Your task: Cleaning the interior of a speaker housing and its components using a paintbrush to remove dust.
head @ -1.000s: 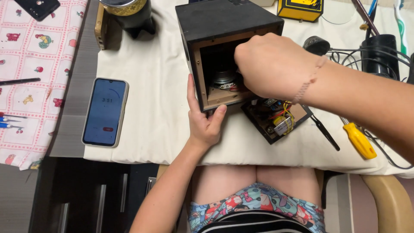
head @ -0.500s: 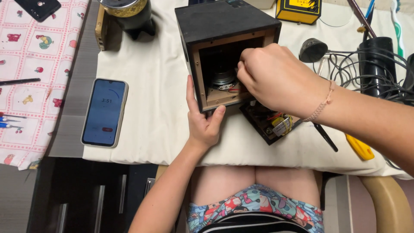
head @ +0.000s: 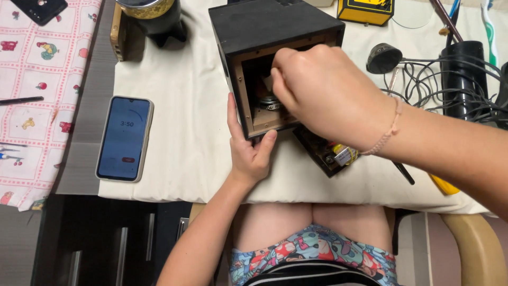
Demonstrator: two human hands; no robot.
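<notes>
A black wooden box (head: 264,24) lies on its side on the white cloth, its open wood-lined face toward me. Inside it sits a round metal speaker part (head: 269,103). My left hand (head: 250,148) grips the box's lower left corner, thumb against the front edge. My right hand (head: 323,90) is at the opening with fingers curled and tips inside the box; what they pinch is hidden. Under my right wrist a black panel with a small circuit board and wires (head: 330,153) leans against the box.
A phone with a lit screen (head: 125,139) lies left on the cloth. Back left stands a dark jar (head: 151,16). At the right are a tangle of black cables (head: 439,79), a black cylinder (head: 468,74), a yellow box (head: 365,10) and a yellow-handled tool (head: 443,185).
My right hand has shifted up and left along the box opening, fingers going deeper inside. The left hand has stayed on the corner.
</notes>
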